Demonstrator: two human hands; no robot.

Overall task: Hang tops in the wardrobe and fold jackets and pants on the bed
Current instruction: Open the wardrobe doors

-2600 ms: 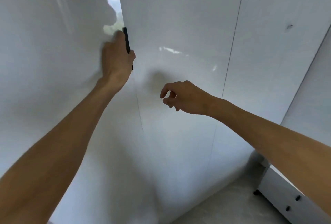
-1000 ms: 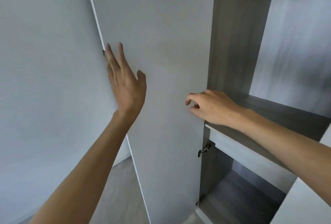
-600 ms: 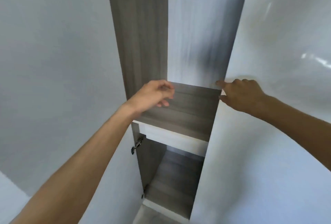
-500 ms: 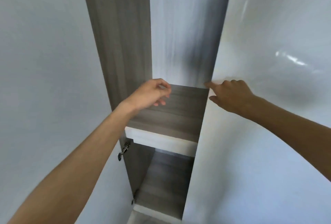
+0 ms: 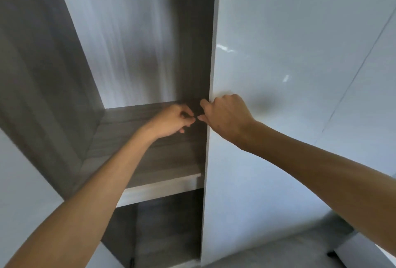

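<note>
Right hand [image 5: 227, 117] hooks the white door [image 5: 278, 53] edge; left hand [image 5: 171, 123], curled empty above the shelf [image 5: 171, 160], has closed in beside that door.

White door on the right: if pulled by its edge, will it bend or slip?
Probably stiff: the white door is a flat, straight panel. Its glossy face looks slippery, so the right hand gripping the edge seems wise.

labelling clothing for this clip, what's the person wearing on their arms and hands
Nothing visible. The left forearm and right forearm are bare to the frame's edge, no sleeves. The left hand and right hand show no gloves, rings, watch or bands.
</note>
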